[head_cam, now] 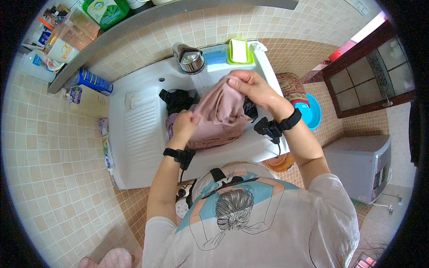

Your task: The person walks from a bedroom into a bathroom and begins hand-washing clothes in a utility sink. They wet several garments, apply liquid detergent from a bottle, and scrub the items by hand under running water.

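A dusty-pink garment (pixel 221 120) hangs in folds over the basin of a white laundry sink (pixel 140 167). My right hand (pixel 253 87) pinches its raised upper edge between thumb and fingers. Lower and to the left, my left hand (pixel 185 127) grips another part of the same cloth. Water runs from the chrome faucet (pixel 192 62) just behind the fabric. Black cloth (pixel 177 101) lies in the basin behind my left hand, and a bit of purplish cloth (pixel 170 123) shows beside that hand. The bottom of the basin is mostly hidden by the cloth.
The sink's ribbed washboard (pixel 142 130) slopes at the left. A green soap dish (pixel 240 52) stands on the back right rim. Bottles, including a large cream one (pixel 88 102), line the left wall below a shelf (pixel 150 23). A blue basin (pixel 311 112) is at the right.
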`<move>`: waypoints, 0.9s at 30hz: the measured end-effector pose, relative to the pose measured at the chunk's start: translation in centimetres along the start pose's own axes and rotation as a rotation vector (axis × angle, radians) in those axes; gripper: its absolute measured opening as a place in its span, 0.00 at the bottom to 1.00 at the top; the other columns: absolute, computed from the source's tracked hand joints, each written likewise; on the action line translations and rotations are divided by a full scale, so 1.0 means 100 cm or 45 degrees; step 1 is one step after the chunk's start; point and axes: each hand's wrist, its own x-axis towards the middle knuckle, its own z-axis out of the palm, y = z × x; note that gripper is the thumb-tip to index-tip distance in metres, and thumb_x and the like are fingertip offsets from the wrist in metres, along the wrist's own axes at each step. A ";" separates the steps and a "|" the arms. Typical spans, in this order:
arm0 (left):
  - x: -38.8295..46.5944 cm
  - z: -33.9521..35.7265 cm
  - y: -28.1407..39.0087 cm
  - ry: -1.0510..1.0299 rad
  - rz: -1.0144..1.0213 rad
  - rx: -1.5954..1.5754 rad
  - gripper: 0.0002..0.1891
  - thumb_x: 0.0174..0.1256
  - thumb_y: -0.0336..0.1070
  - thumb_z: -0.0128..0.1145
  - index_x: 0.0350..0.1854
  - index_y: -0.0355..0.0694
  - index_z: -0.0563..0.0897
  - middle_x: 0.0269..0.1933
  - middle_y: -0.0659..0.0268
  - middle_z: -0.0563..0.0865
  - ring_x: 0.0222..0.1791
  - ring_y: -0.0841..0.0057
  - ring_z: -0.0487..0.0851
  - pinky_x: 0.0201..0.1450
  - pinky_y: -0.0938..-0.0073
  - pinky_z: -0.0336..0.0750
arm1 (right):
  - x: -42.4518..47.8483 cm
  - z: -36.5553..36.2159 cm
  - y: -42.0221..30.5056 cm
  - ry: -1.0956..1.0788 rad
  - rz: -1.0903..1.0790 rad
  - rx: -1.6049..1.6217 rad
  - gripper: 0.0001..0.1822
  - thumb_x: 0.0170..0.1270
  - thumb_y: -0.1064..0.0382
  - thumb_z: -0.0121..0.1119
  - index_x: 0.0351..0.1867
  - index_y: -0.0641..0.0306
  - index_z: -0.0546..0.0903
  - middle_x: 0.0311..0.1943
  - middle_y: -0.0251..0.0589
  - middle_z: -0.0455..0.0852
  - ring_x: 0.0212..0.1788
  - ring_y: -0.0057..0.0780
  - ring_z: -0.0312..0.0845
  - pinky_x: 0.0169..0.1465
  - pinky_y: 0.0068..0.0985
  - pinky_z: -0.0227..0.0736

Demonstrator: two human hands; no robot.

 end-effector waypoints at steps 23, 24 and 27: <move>0.028 0.088 0.010 -0.064 0.350 -0.906 0.15 0.65 0.33 0.50 0.52 0.37 0.78 0.47 0.61 0.83 0.46 0.71 0.80 0.49 0.77 0.73 | -0.004 0.037 0.000 -0.291 0.292 0.582 0.50 0.52 0.71 0.64 0.72 0.56 0.44 0.64 0.39 0.61 0.64 0.29 0.58 0.65 0.26 0.56; 0.028 0.094 0.020 -0.176 0.224 -1.186 0.18 0.65 0.36 0.51 0.56 0.39 0.75 0.53 0.60 0.80 0.51 0.69 0.78 0.53 0.76 0.71 | -0.006 0.039 0.001 -0.290 0.295 0.607 0.50 0.52 0.71 0.64 0.72 0.56 0.44 0.64 0.39 0.61 0.64 0.29 0.58 0.66 0.26 0.55; 0.031 0.094 0.033 -0.018 0.314 -0.695 0.24 0.62 0.44 0.54 0.60 0.42 0.72 0.58 0.58 0.77 0.56 0.64 0.76 0.56 0.70 0.70 | -0.017 0.050 0.001 -0.273 0.252 0.676 0.51 0.50 0.72 0.64 0.72 0.55 0.45 0.65 0.40 0.61 0.66 0.31 0.56 0.68 0.27 0.51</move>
